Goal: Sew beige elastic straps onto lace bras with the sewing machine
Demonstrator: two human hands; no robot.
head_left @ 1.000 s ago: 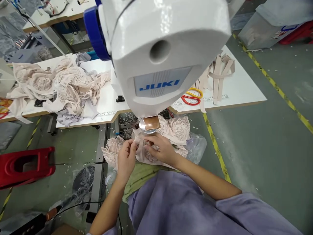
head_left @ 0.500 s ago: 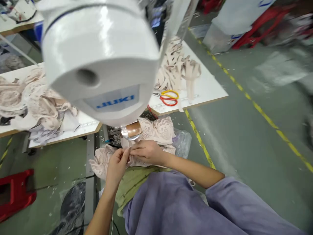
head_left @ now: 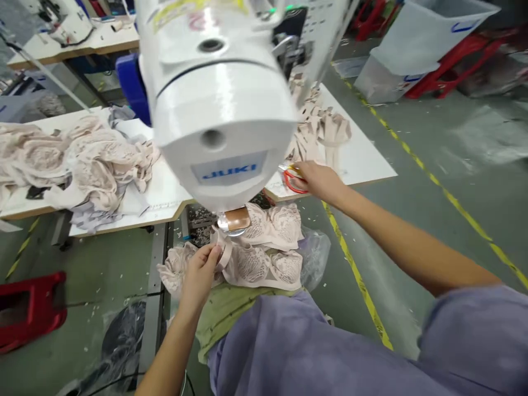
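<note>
Pinched in my left hand (head_left: 202, 270) is the strap end of a beige lace bra (head_left: 264, 265), whose cups lie across the green cloth (head_left: 231, 306) on my lap. Another lace bra (head_left: 274, 224) sits just beyond it, by the metal foot area of the white sewing machine (head_left: 225, 126). My right hand (head_left: 317, 179) reaches out to the right-hand table, its fingers closed on the scissors (head_left: 293, 182) with red and yellow handles. The fingers cover part of the handles. More crumpled lace (head_left: 177, 267) hangs left of my left hand.
On the left table (head_left: 165, 190) lies a heap of beige lace bras (head_left: 91, 159). Beige strap pieces (head_left: 315, 129) are piled on the right table (head_left: 371, 159). A red stool (head_left: 33, 311) stands at lower left; pale plastic bins (head_left: 421, 41) stand at upper right.
My right hand has left the bra beside my left hand and moved up and right onto the scissors. My left hand still holds the strap. The view has shifted slightly.
</note>
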